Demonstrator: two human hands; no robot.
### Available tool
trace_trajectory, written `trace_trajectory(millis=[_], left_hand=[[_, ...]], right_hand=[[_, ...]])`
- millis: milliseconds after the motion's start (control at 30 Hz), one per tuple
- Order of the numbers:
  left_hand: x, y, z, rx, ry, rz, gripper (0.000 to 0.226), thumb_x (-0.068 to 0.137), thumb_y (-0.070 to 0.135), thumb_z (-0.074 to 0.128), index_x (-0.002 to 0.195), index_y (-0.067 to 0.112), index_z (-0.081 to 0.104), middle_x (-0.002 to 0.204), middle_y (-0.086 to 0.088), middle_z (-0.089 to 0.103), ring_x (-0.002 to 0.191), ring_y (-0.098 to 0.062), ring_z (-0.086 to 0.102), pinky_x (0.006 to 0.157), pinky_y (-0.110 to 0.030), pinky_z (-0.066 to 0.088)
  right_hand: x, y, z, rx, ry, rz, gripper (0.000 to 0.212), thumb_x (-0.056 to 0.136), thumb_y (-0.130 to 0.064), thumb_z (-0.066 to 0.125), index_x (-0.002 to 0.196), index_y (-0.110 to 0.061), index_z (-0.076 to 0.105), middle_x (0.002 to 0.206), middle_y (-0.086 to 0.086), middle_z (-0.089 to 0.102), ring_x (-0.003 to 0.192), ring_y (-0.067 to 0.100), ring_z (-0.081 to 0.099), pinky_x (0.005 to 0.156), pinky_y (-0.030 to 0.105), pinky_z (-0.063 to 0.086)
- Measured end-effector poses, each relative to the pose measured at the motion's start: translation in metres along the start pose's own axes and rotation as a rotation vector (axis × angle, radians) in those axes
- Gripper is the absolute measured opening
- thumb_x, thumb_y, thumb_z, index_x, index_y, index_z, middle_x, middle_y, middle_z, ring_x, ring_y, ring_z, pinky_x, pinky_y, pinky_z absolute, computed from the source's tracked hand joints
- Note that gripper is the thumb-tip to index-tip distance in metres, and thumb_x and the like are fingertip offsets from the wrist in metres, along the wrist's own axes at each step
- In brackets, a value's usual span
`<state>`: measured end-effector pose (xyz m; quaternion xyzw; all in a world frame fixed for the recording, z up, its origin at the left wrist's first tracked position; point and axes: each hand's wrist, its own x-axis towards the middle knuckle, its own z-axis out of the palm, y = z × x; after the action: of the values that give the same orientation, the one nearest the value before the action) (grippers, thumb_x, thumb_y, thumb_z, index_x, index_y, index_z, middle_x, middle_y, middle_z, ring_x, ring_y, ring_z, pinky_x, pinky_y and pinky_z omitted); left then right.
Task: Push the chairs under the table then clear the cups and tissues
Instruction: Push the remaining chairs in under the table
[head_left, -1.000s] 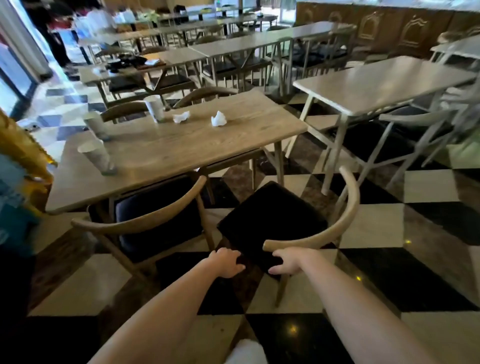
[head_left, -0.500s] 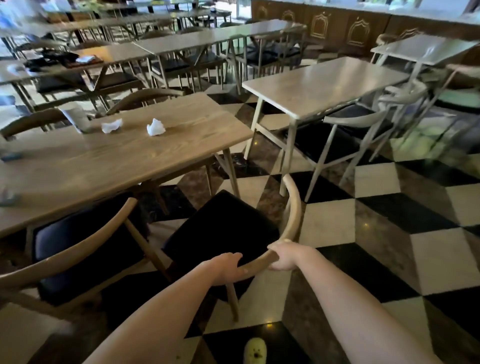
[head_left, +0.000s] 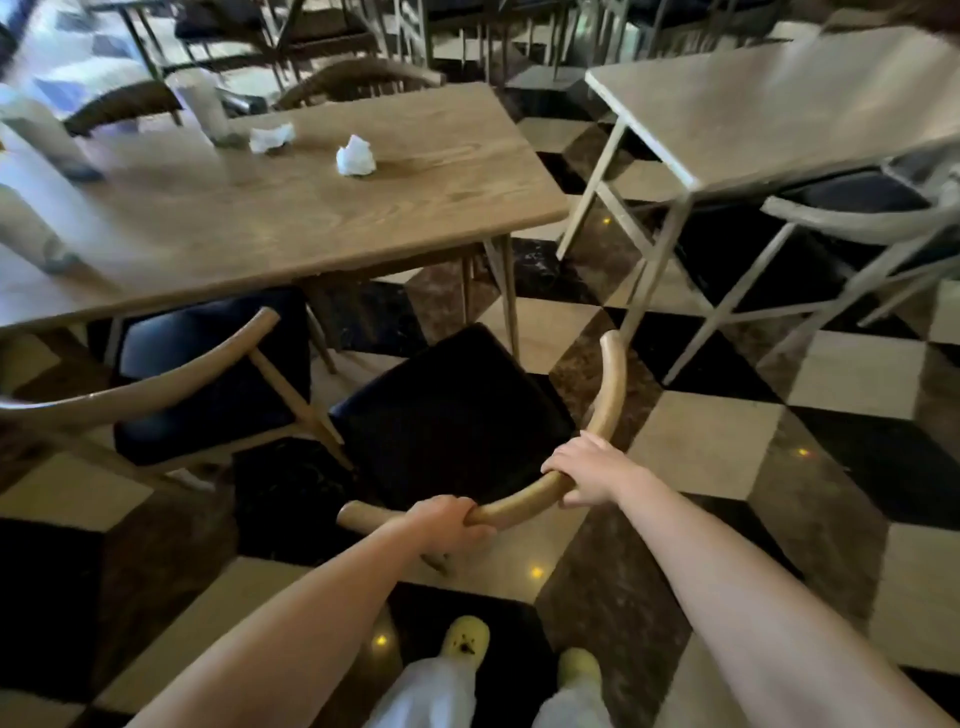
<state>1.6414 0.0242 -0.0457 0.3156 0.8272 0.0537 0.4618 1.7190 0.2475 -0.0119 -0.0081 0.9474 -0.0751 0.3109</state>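
A wooden chair with a black seat (head_left: 452, 410) stands off the near right corner of the wooden table (head_left: 291, 218). My left hand (head_left: 448, 522) and my right hand (head_left: 589, 467) both grip its curved backrest. A second chair (head_left: 208, 374) to its left sits partly under the table. On the tabletop lie two crumpled tissues (head_left: 271, 137) (head_left: 356, 156). Three tall paper cups stand along the left side: one at the back (head_left: 203, 104), one further left (head_left: 41, 135) and one near the left edge (head_left: 26, 228).
A pale table (head_left: 779, 98) with a pale chair (head_left: 862, 223) stands to the right across a checkered floor aisle. More chairs and tables fill the back. My yellow shoes (head_left: 465, 636) are just behind the chair.
My left hand has closed on the backrest beside my right. The chair has turned so its seat faces the table corner, and I have stepped closer.
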Motion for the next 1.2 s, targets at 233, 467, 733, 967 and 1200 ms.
trace_trajectory(millis=[233,467,733,967,1200], left_hand=[[-0.004,0.013,0.018,0.083,0.209,-0.118,0.049,0.087,0.060,0.051,0.121,0.025,0.055,0.113,0.003,0.062,0.102,-0.016,0.059,0.086,-0.030,0.042],[-0.005,0.015,0.010,0.021,0.148,-0.176,0.047,0.085,0.039,0.065,0.128,0.027,0.051,0.121,0.003,0.060,0.109,-0.015,0.057,0.094,-0.032,0.048],[0.001,0.018,-0.008,0.136,0.082,-0.161,0.046,0.086,0.038,0.064,0.129,0.027,0.051,0.119,0.002,0.063,0.108,-0.017,0.059,0.093,-0.034,0.048],[0.014,0.006,-0.057,0.186,0.140,-0.169,0.047,0.086,0.038,0.065,0.130,0.024,0.052,0.119,-0.001,0.062,0.106,-0.020,0.059,0.088,-0.032,0.046],[0.039,-0.026,-0.136,0.297,0.192,-0.110,0.046,0.088,0.038,0.063,0.130,0.024,0.052,0.119,-0.001,0.062,0.107,-0.020,0.059,0.083,-0.029,0.042]], right_hand=[[0.012,0.047,0.001,-0.056,0.113,-0.200,0.042,0.079,-0.030,0.070,0.119,-0.031,0.057,0.115,-0.004,0.063,0.114,0.019,0.055,0.107,0.039,0.038],[0.018,0.054,0.004,-0.144,0.225,-0.222,0.031,0.081,-0.016,0.068,0.111,-0.022,0.060,0.110,0.001,0.063,0.107,0.022,0.056,0.098,0.036,0.045],[0.022,0.067,0.008,-0.090,0.327,-0.246,0.024,0.086,0.001,0.055,0.102,-0.017,0.059,0.106,0.003,0.060,0.102,0.023,0.053,0.093,0.032,0.044],[0.046,0.071,-0.020,-0.039,0.331,-0.237,0.032,0.087,0.005,0.048,0.110,-0.015,0.056,0.115,0.005,0.058,0.110,0.024,0.049,0.098,0.031,0.037],[0.102,0.078,-0.060,0.077,0.359,-0.210,0.037,0.084,0.006,0.049,0.111,-0.018,0.056,0.114,0.003,0.057,0.111,0.024,0.049,0.096,0.031,0.036]])
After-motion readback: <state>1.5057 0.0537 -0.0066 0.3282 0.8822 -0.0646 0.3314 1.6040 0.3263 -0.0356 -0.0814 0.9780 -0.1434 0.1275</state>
